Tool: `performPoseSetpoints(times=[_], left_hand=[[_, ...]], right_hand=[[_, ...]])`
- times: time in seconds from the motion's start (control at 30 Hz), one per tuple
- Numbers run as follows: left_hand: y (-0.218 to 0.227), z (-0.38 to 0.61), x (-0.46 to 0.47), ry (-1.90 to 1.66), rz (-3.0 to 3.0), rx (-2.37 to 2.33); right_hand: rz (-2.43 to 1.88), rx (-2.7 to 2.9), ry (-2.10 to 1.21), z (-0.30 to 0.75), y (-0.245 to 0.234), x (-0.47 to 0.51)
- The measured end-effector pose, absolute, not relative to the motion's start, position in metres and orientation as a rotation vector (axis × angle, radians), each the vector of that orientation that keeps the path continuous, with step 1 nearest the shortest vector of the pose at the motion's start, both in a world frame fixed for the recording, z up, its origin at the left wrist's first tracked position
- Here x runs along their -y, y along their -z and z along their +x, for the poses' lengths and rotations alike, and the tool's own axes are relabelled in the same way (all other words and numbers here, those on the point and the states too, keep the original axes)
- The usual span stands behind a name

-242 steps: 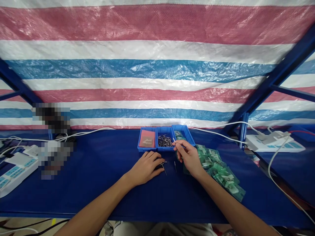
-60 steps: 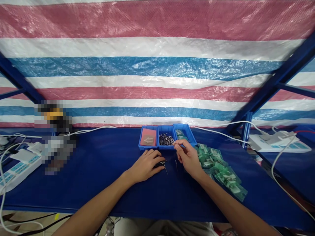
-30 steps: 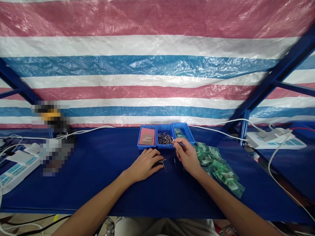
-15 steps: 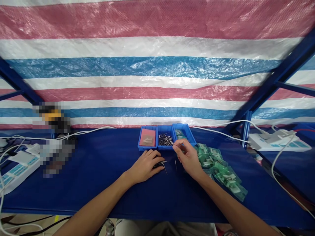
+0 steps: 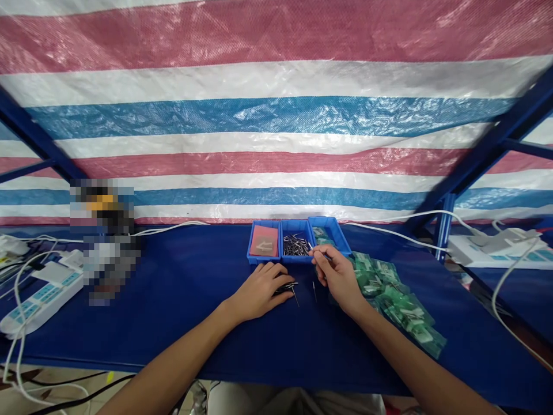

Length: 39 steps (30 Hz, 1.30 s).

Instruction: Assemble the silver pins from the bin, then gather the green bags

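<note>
My left hand point(image 5: 261, 291) rests on the blue table with its fingers curled over a small bunch of thin metal pins point(image 5: 286, 286); their ends stick out between thumb and fingers. One pin point(image 5: 296, 297) slants out beneath them, and another loose pin point(image 5: 314, 291) lies between my hands. At the front of the bins, my right hand point(image 5: 339, 282) is closed in a pinch; what its fingertips hold is too small to make out. Beyond it, the middle blue bin point(image 5: 297, 260) holds many similar pins point(image 5: 295, 244).
Left of the pins stands a blue bin point(image 5: 250, 259) with pink material point(image 5: 264, 236); the right bin point(image 5: 339, 233) contains green packets. Green plastic packets point(image 5: 400, 305) are heaped beside my right forearm. Power strips point(image 5: 47, 300) with white cables lie at both sides. A striped sheet point(image 5: 276, 121) hangs behind.
The view has shifted slightly, so everything sits a little further right. My right hand stays pinched near the middle bin, and my left hand keeps its place over the pins.
</note>
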<state>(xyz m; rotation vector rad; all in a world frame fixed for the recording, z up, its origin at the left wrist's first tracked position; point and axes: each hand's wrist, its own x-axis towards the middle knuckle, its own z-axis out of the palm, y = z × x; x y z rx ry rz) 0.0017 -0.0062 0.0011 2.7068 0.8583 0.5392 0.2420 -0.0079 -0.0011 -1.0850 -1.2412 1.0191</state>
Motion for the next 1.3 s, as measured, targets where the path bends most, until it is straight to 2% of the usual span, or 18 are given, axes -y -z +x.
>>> performPoseSetpoints(times=[1.3], left_hand=[[-0.0011,0.0016,0.0067,-0.541,2.707,-0.852]], right_hand=[[-1.103,1.261,-1.014,0.2412,0.0038,0.0103]])
